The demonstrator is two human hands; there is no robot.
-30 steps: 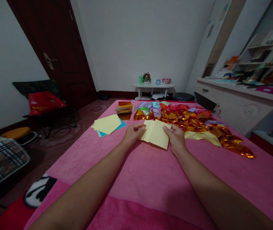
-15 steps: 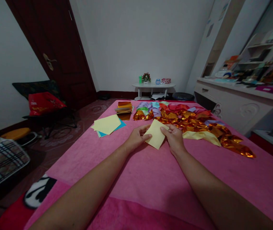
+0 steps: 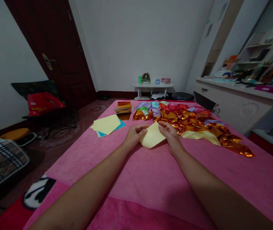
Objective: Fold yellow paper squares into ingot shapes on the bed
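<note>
A pale yellow sheet of paper (image 3: 152, 136) is held between my two hands just above the pink cloth (image 3: 136, 172), its near edge curving. My left hand (image 3: 134, 134) pinches its left edge. At the upper right corner, my right hand (image 3: 170, 133) has the paper between thumb and fingers. Left of my hands lies a loose pile of yellow and blue paper sheets (image 3: 107, 124). Beyond it sits a stack of gold foil sheets (image 3: 124, 108). Shiny gold crumpled foil pieces (image 3: 186, 118) spread behind and to the right, with a folded yellow paper (image 3: 200, 135) at their near side.
A white side table (image 3: 153, 85) with small items stands by the far wall. To the right is a white dresser (image 3: 237, 92) crowded with things. A red bag (image 3: 44, 103) rests on a dark chair at the left, near the brown door (image 3: 57, 48).
The yellow paper has tilted and its near edge now bends into a curve. My right hand's grip is nearer its upper corner, and my left hand has shifted slightly left.
</note>
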